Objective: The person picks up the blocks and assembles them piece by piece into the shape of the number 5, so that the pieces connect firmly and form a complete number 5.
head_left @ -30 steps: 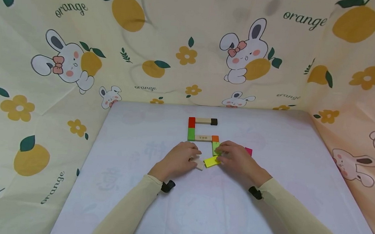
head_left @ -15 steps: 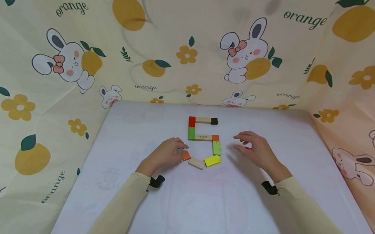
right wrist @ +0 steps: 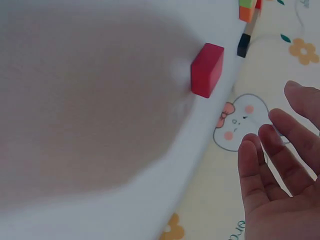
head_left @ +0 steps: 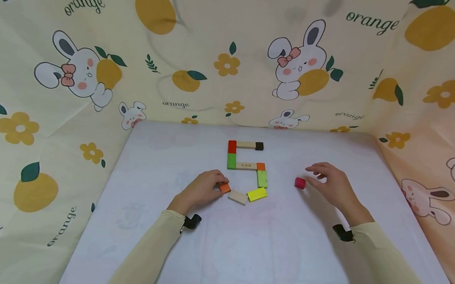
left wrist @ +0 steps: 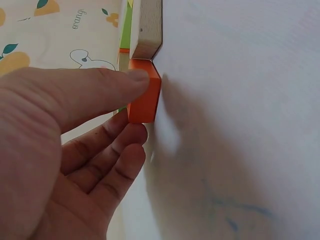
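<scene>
My left hand (head_left: 199, 189) pinches a small orange block (left wrist: 145, 95) between thumb and fingers, at the left end of a plain wooden block (head_left: 238, 197). Right of that wooden block lies a yellow block (head_left: 257, 195), below a light green block (head_left: 261, 179). My right hand (head_left: 333, 183) hovers with loosely spread fingers and holds nothing. Just left of it a crimson block (head_left: 300, 183) sits alone; in the right wrist view the crimson block (right wrist: 207, 70) stands apart from the fingers.
Farther back, a red block (head_left: 232, 146), a green block (head_left: 232, 161), a lettered wooden block (head_left: 246, 166), another orange block (head_left: 261, 166), a wooden strip (head_left: 246, 145) and a black block (head_left: 259, 146) form a bent line. A patterned cloth (head_left: 201, 40) hangs behind the white table (head_left: 163, 256).
My right hand has left the yellow and light green blocks and moved right, past the crimson block. My left hand drew left from the plain wooden block and now grips the orange block.
</scene>
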A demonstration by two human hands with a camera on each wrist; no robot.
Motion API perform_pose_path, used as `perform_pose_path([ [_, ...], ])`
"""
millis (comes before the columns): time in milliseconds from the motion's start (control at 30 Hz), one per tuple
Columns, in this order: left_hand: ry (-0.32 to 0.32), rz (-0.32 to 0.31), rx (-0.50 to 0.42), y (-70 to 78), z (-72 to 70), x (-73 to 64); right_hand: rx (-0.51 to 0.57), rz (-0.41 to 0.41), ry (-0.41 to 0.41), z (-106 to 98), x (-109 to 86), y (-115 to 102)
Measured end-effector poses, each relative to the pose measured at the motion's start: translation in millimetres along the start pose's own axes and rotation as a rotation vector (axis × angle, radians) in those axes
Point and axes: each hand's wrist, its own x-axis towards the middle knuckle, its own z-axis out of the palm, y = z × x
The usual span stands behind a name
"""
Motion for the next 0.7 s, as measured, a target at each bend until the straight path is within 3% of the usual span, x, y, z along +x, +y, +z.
perform_pose_path([
  [400, -0.004, -0.003, -0.002, 1.4, -0.5, 2.8, 0.008, 0.008, -0.006, 6, -1.8, 6],
  [700, 0.003, 0.004, 0.003, 1.7, -0.2, 2.7, 0.022, 0.095, -0.103, 12, -2.6, 9],
])
